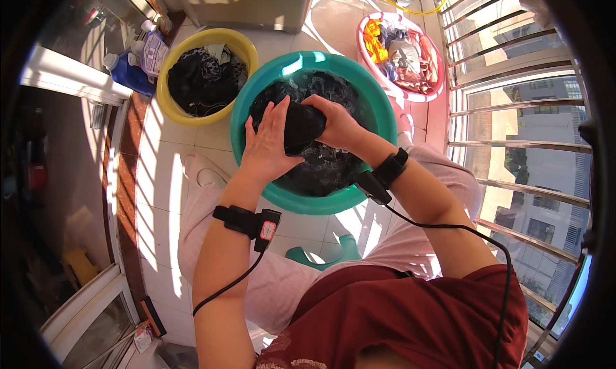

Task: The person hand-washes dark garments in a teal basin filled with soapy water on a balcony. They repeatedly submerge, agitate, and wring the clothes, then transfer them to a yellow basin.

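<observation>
A green basin (383, 103) stands on the tiled floor between my legs, with dark wet clothes (328, 170) lying in water inside it. Above them, a rounded bundle of black cloth (304, 126) is held between my two hands. My left hand (268, 146) presses on its left side, fingers fairly straight and the thumb low beneath it. Wrapped round the right edge is my right hand (340, 124), thumb and fingers bent against the cloth. The shape of the whole garment cannot be made out.
Left of the basin is a yellow basin (164, 104) of dark clothes, beside blue (130, 76) and purple (154, 53) detergent bottles. A pink basket (364, 56) of coloured clothes stands far right. Metal window bars (520, 148) line the right side. A green stool (348, 247) is beneath me.
</observation>
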### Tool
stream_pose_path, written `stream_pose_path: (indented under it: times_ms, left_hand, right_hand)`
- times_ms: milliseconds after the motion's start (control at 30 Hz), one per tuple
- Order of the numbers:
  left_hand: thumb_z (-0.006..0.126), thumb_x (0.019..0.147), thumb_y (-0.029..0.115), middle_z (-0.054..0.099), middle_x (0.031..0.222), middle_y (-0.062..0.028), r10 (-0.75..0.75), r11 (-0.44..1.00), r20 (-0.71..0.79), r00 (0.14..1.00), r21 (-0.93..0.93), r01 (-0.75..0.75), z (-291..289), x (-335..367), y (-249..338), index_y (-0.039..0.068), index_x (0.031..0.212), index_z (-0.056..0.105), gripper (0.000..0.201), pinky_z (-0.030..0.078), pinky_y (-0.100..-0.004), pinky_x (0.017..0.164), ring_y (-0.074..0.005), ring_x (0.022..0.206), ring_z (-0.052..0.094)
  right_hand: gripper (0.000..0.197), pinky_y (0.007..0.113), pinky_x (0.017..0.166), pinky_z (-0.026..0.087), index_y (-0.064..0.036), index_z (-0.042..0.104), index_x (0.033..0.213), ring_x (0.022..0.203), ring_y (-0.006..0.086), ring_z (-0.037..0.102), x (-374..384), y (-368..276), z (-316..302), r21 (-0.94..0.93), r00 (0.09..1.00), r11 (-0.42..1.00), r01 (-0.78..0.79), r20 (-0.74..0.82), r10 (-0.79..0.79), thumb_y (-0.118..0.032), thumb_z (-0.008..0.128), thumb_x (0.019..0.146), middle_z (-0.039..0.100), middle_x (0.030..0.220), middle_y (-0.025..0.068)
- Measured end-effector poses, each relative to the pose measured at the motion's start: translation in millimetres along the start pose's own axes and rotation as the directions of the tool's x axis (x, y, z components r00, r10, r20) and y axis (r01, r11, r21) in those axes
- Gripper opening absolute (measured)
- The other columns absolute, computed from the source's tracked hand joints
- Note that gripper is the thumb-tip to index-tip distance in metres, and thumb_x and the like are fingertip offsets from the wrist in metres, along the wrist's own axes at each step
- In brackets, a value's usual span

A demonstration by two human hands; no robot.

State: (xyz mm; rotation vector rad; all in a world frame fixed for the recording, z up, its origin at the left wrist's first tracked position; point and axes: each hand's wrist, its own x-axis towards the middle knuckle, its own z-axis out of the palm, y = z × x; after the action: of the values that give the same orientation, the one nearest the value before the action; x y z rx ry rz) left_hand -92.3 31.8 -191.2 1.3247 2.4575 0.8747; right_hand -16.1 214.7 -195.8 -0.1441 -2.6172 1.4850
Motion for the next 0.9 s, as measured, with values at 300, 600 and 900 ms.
stream_pose_path:
  times_ms: [300, 600, 900]
  left_hand:
    - [0.074, 0.068, 0.007, 0.062, 0.110, -0.0151, -0.165, 0.909, 0.102, 0.981, -0.371, 0.192, 4, 9, 16, 0.012, 0.127, 0.044, 0.067, 0.049, -0.0396, 0.087, -0.0348, 0.102, 0.061]
    - [0.068, 0.070, -0.005, 0.064, 0.108, -0.0138, -0.149, 0.688, 0.037, 0.988, -0.714, 0.130, 15, 7, 24, 0.008, 0.122, 0.049, 0.057, 0.049, -0.0339, 0.086, -0.0270, 0.099, 0.064]
    - [0.066, 0.065, -0.004, 0.061, 0.116, -0.0065, 0.211, 0.903, 0.213, 0.954, -0.415, -0.107, 43, -16, 46, 0.015, 0.123, 0.052, 0.062, 0.042, -0.0381, 0.088, -0.0279, 0.096, 0.056]
  right_hand:
    - [0.064, 0.038, 0.093, 0.046, -0.0118, 0.048, 0.125, 0.111, 0.0328, 0.055, -17, -14, -21, -0.201, 0.986, 0.975, 0.090, 0.153, -0.060, -0.012, 0.077, 0.068, 0.057, 0.117, 0.0126]
    - [0.082, 0.050, 0.107, 0.029, -0.0256, 0.021, 0.148, 0.133, 0.0234, 0.035, -75, 31, -8, 0.691, 0.664, 0.367, -0.623, 0.219, 0.715, -0.077, 0.035, 0.085, 0.033, 0.146, -0.0003]
    - [0.067, 0.042, 0.104, 0.040, -0.0113, 0.048, 0.133, 0.120, 0.0250, 0.052, -60, 43, -10, 0.877, 0.781, -0.193, -0.440, 0.480, 0.399, -0.054, 0.064, 0.084, 0.054, 0.131, 0.0099]
